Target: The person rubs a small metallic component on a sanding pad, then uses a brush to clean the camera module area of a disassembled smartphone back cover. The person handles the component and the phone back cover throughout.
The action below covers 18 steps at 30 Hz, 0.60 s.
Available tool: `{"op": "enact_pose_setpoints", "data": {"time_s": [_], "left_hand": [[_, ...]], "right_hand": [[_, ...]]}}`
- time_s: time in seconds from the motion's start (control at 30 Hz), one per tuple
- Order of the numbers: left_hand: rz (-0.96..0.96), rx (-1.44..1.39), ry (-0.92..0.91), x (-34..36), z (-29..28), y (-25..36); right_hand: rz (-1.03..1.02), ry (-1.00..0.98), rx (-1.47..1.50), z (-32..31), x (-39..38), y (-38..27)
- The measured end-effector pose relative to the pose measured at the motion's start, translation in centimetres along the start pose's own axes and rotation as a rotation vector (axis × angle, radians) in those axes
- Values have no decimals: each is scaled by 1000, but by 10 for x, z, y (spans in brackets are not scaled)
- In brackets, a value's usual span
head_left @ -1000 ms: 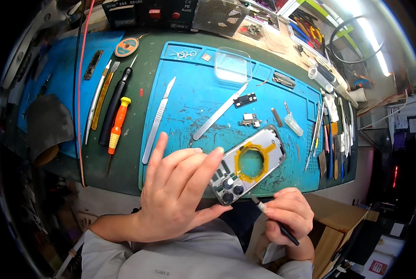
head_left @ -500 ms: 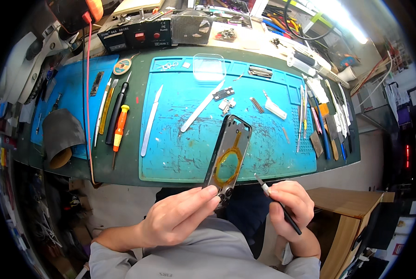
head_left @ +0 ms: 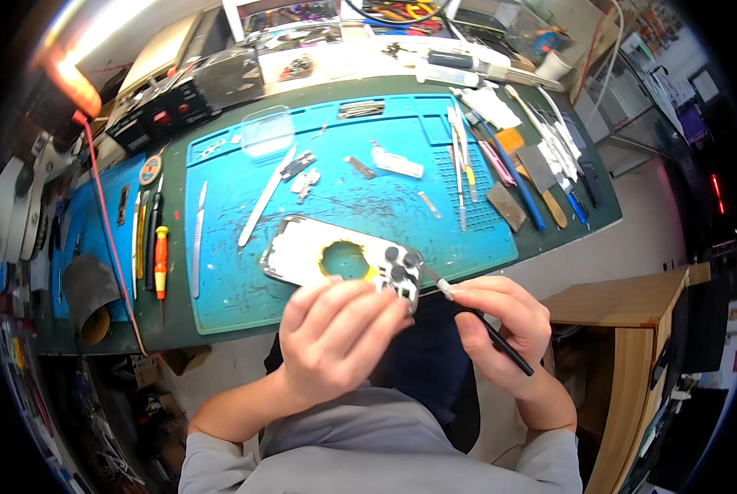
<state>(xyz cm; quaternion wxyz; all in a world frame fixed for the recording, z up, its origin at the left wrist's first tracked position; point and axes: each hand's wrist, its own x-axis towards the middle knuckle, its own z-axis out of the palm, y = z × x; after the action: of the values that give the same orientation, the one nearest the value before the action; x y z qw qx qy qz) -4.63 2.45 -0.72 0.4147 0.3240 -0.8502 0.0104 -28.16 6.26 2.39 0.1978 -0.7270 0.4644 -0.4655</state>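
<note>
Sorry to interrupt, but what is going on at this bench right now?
A person holds an opened phone back housing in the left hand, just above the near edge of a blue work mat. The right hand holds a thin black tool with its tip at the housing's camera end. Tweezers and screwdrivers lie around.

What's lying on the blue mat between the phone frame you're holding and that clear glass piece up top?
In the head view, between the phone frame and clear glass piece, long metal tweezers lie slanted on the blue mat.
</note>
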Motion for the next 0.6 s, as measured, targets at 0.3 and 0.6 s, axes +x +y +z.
{"op": "enact_pose_setpoints", "data": {"time_s": [0.3, 0.6], "left_hand": [[-108, 10, -167, 15, 4, -12], [-236, -54, -407, 29, -5, -38]], "right_hand": [[-107, -88, -71, -11, 12, 35], [-79, -142, -57, -9, 29, 43]]}}
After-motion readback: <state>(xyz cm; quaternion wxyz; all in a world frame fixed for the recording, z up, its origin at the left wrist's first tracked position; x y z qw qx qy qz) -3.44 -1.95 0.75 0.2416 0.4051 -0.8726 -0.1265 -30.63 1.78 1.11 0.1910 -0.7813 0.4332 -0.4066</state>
